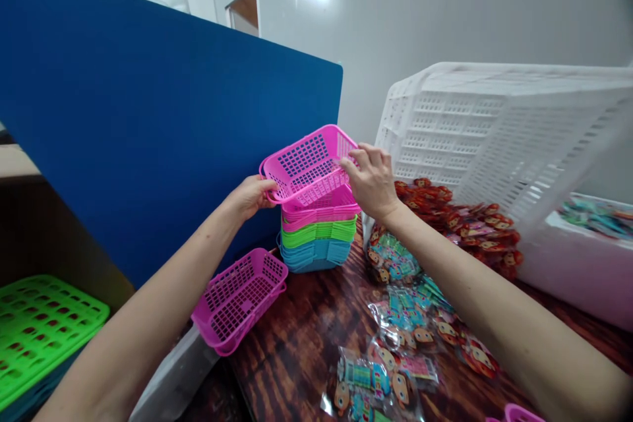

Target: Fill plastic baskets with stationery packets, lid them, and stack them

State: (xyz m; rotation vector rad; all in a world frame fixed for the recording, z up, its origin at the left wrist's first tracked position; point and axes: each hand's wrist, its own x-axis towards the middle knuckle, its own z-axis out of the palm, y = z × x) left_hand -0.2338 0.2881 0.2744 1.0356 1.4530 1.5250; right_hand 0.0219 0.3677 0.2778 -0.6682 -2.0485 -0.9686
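A pink basket [309,168] is held tilted above a stack of nested baskets, pink on top, then green [319,232], then blue [316,254]. My left hand [251,196] pinches its left end near the rim and handle. At the opposite end, my right hand [368,178] has its fingers closed over the rim. Another pink basket [242,300], darker in tone, rests at the table's left edge below my left hand, touched by neither hand.
Clear packets [376,376] with printed faces lie on the wooden table [291,343]. A tipped white crate [445,125] with more packets stands right. A blue partition [173,99] rises behind; a green perforated basket [49,323] sits lower left.
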